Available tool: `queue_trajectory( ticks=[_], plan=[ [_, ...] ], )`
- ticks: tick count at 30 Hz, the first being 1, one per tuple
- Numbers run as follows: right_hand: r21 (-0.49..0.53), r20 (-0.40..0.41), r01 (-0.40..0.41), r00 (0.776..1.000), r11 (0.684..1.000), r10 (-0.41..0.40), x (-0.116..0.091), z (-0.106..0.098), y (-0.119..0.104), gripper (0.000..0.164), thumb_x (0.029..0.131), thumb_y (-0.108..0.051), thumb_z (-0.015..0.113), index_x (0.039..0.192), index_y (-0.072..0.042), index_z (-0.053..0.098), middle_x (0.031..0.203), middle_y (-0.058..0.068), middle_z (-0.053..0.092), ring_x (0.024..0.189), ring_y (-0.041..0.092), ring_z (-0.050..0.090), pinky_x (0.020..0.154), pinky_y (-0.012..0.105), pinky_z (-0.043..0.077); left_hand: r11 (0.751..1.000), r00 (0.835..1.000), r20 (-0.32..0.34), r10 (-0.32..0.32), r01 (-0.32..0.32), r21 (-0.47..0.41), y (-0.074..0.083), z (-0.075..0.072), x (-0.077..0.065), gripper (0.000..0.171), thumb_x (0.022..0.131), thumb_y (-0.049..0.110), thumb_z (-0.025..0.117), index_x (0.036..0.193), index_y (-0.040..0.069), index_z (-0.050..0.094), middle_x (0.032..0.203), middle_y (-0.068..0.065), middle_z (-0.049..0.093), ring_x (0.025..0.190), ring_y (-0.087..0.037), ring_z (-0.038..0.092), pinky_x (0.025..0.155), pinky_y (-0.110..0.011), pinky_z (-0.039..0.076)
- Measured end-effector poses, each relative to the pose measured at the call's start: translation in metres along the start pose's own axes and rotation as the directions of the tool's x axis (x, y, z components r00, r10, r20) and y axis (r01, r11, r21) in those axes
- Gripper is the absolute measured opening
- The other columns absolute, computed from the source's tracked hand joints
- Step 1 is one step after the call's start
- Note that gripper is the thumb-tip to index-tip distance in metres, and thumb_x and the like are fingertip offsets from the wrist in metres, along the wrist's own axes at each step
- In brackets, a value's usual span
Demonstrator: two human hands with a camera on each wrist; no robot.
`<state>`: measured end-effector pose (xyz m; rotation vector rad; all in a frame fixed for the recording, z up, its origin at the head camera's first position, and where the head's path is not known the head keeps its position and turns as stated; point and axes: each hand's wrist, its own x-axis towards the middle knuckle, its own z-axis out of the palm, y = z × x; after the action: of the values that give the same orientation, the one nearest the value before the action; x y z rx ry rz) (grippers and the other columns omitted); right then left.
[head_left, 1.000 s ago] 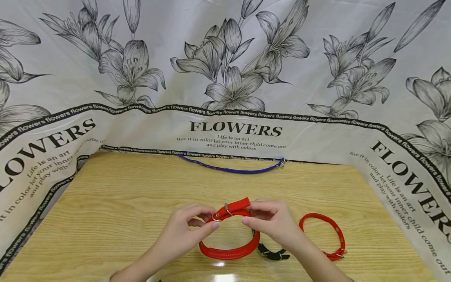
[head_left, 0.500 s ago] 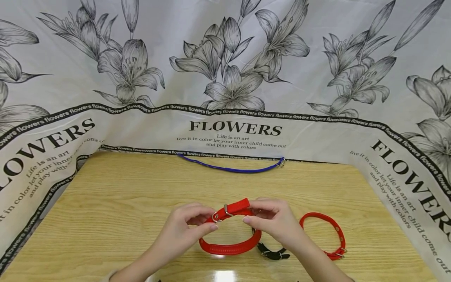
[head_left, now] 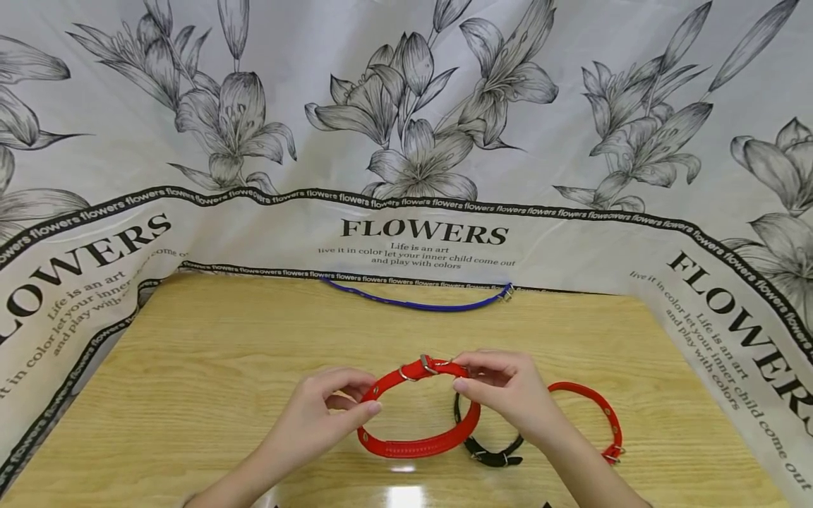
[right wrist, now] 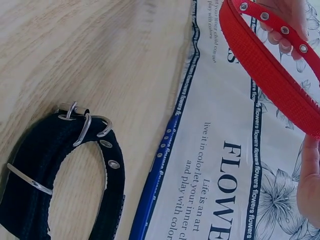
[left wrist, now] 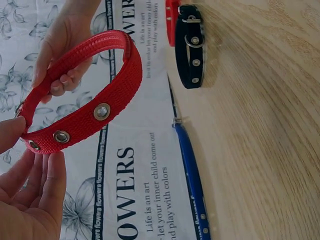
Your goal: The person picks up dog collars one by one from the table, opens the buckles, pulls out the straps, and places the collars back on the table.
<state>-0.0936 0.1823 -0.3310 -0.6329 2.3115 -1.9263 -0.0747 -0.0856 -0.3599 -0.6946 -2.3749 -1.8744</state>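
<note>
A red collar [head_left: 419,447], fastened into a loop with a metal buckle and D-ring at its far side, is held up between both hands. My left hand [head_left: 327,409] pinches its left side between thumb and fingers. Near the buckle, my right hand [head_left: 508,388] pinches the right side. Metal eyelets along the red strap show in the left wrist view, beside the left fingertips [left wrist: 54,167]. A black collar [head_left: 495,457], buckled into a ring, lies on the table below the right hand, partly hidden by it.
Another red collar [head_left: 613,423] lies at the right, partly covered by the right forearm. Along the back edge of the wooden table [head_left: 254,339] stretches a blue collar [head_left: 425,307]. A flower-printed cloth [head_left: 419,240] hangs behind the table and at both sides.
The held collar has turned, bringing its buckle and D-ring to the right. My left hand now pinches farther from the buckle, and my right hand has shifted slightly right.
</note>
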Motion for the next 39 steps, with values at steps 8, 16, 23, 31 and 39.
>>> queue_trajectory(
  ticks=[8, 16, 23, 31, 39],
  plan=[
    [-0.022, 0.086, -0.046, 0.995, 0.999, 0.048, 0.000, 0.007, 0.002, 0.020, 0.081, -0.003, 0.070, 0.099, 0.005, 0.066, 0.087, 0.005, 0.066, 0.070, 0.013, 0.062, 0.060, 0.027, 0.055, 0.994, 0.995, 0.031, 0.096, -0.098, 0.047, 0.007, 0.011, 0.009, 0.017, 0.083, 0.015, 0.072, 0.097, 0.007, 0.070, 0.088, 0.003, 0.067, 0.074, -0.008, 0.062, 0.065, -0.025, 0.055],
    [-0.075, 0.224, -0.018, 0.974, 0.997, 0.035, 0.004, 0.012, -0.002, 0.025, 0.082, -0.006, 0.070, 0.104, 0.002, 0.065, 0.088, 0.015, 0.066, 0.071, 0.013, 0.063, 0.061, 0.026, 0.055, 0.976, 0.978, 0.081, 0.193, -0.200, 0.086, 0.008, 0.015, 0.011, 0.013, 0.083, 0.015, 0.072, 0.095, 0.009, 0.071, 0.086, 0.004, 0.067, 0.070, -0.004, 0.059, 0.062, -0.023, 0.054],
    [-0.159, 0.246, 0.097, 0.968, 0.982, -0.056, 0.007, 0.018, -0.010, 0.024, 0.081, -0.011, 0.073, 0.101, 0.002, 0.068, 0.087, 0.007, 0.069, 0.075, 0.012, 0.065, 0.063, 0.028, 0.055, 0.951, 0.959, 0.091, 0.269, -0.280, 0.133, 0.008, 0.016, 0.011, 0.013, 0.083, 0.013, 0.071, 0.095, 0.008, 0.070, 0.086, 0.003, 0.067, 0.070, -0.003, 0.058, 0.061, -0.019, 0.053],
    [-0.173, 0.204, 0.011, 0.979, 0.985, 0.025, 0.004, 0.013, -0.014, 0.027, 0.082, -0.011, 0.072, 0.101, 0.006, 0.066, 0.091, 0.012, 0.068, 0.078, 0.011, 0.065, 0.066, 0.028, 0.056, 0.948, 0.958, 0.098, 0.269, -0.281, 0.150, 0.007, 0.012, 0.009, 0.014, 0.082, 0.012, 0.071, 0.096, 0.008, 0.070, 0.088, 0.003, 0.067, 0.072, -0.003, 0.059, 0.063, -0.019, 0.053],
    [-0.195, 0.178, -0.036, 0.981, 0.980, 0.072, 0.000, 0.006, -0.018, 0.028, 0.080, -0.011, 0.073, 0.102, 0.005, 0.067, 0.091, 0.010, 0.067, 0.075, 0.011, 0.063, 0.064, 0.027, 0.055, 0.922, 0.940, 0.118, 0.321, -0.338, 0.187, 0.007, 0.007, 0.006, 0.016, 0.080, 0.009, 0.073, 0.096, 0.008, 0.071, 0.088, 0.003, 0.067, 0.073, -0.003, 0.059, 0.062, -0.016, 0.052]
  ],
)
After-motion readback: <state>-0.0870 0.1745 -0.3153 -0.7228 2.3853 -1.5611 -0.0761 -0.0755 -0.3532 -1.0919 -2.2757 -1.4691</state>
